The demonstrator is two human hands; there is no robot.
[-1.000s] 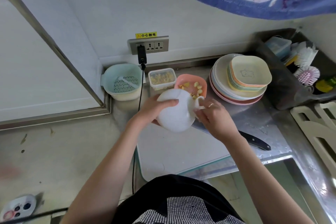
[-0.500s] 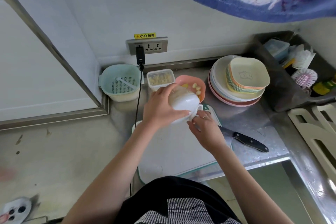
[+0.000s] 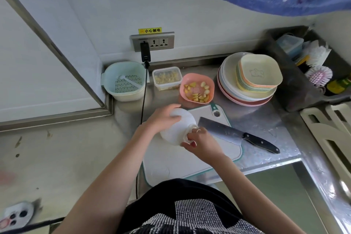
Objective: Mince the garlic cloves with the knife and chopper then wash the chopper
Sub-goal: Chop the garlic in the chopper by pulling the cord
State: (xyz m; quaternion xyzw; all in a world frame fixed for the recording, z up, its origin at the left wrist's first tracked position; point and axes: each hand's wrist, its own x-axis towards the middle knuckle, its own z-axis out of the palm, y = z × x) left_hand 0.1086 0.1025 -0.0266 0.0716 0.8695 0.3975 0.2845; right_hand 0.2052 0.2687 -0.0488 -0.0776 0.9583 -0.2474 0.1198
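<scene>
Both hands are on the white chopper now: the left hand wraps over its domed top, fingers curled round it, and the right hand pinches the small pull handle at its near side. The chopper sits between the two hands on the white cutting board, tilted a little toward the right hand.

Here's the risk, as I read it. A hard tug on that handle could skid the chopper across the smooth board if the left hand's grip slackens, and the cleaver lies just beyond the right hand, blade flat on the board, handle pointing away. A slipping hand could run into that edge.

Just past the left hand's fingertips sits the pink bowl with garlic cloves in it, some cut and some whole. A sliding chopper could knock it. A black cable hangs down beside the left wrist. Whether garlic is inside the chopper, I can't tell.
</scene>
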